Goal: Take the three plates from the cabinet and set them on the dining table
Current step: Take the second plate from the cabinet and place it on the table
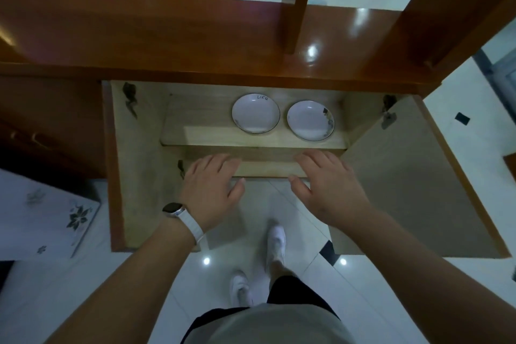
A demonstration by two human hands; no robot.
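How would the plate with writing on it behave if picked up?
The plate with writing looks like glossy ceramic: probably rigid, breakable, slightly slippery. Lying flat on the shelf, it likely won't roll or tip.

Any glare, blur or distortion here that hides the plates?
Head view: wide-angle bending bows the cabinet top; glare spots sit on it and on the floor tiles; the shelf is dim, yet the left plate and right plate read clearly.

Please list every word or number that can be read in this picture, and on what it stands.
"LIFE": small dark letters on the far inner rim of the left white round plate.
Marks on the right white round plate: too blurred to read.
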